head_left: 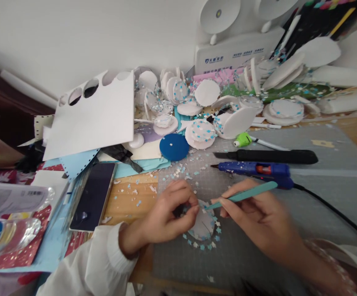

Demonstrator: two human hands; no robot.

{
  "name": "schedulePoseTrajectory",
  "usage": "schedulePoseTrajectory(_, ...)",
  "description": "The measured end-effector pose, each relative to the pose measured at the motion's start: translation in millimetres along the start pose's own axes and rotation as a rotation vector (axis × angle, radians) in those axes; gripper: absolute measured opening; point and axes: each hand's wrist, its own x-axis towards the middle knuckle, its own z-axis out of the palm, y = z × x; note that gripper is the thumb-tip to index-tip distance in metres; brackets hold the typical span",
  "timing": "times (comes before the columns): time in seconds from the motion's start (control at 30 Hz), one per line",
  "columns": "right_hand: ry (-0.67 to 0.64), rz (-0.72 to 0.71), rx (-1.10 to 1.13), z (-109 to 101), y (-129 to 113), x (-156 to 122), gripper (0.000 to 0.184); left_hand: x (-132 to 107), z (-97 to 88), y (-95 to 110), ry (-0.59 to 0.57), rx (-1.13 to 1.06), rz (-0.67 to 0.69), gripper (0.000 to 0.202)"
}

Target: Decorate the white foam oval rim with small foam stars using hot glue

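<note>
A pale round disc [201, 225] lies on the grey cutting mat [178, 263], ringed along its lower edge by small blue and white stars [210, 246]. At its upper left, my left hand [173, 211] is closed, thumb and index finger brought together over the rim; what they pinch is hidden. Teal tweezers [249, 192] are held in my right hand [258, 218] between thumb and fingers. Their tip points down to the left and reaches the disc's upper part, near a small blue piece.
Beyond my hands lie a blue hot glue gun [252, 168], a black utility knife [267, 156] and a blue disc [174, 147]. White foam discs [207, 92] with star strings crowd the back. A phone [93, 197] and a bottle [12, 236] are at left; loose stars litter the tabletop.
</note>
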Motion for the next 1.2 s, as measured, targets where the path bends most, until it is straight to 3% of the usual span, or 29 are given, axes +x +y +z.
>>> schedulePoseTrajectory(0.7, 0.013, 0.002, 0.049, -6, -1, 0, 0.003, 0, 0.4, -2, 0.09, -0.109, -0.016, 0.014)
schedulePoseTrajectory(0.8, -0.022, 0.002, 0.136, -10, -1, 0, 0.02, 0, 0.6, -3, 0.117, -0.135, -0.025, 0.017)
schedulePoseTrajectory(0.97, -0.071, 0.17, 0.281, -15, -8, 3, 0.02, 0, 0.7, -6, 0.134, -0.166, -0.085, 0.021)
schedulePoseTrajectory(1.07, -0.112, 0.262, 0.172, -16, -9, 3, 0.015, -1, 0.5, -7, 0.14, -0.201, -0.111, 0.022)
schedulePoseTrajectory(1.2, -0.162, 0.262, -0.13, -11, -7, 3, 0.015, 0, -0.4, -6, 0.157, -0.246, -0.145, 0.024)
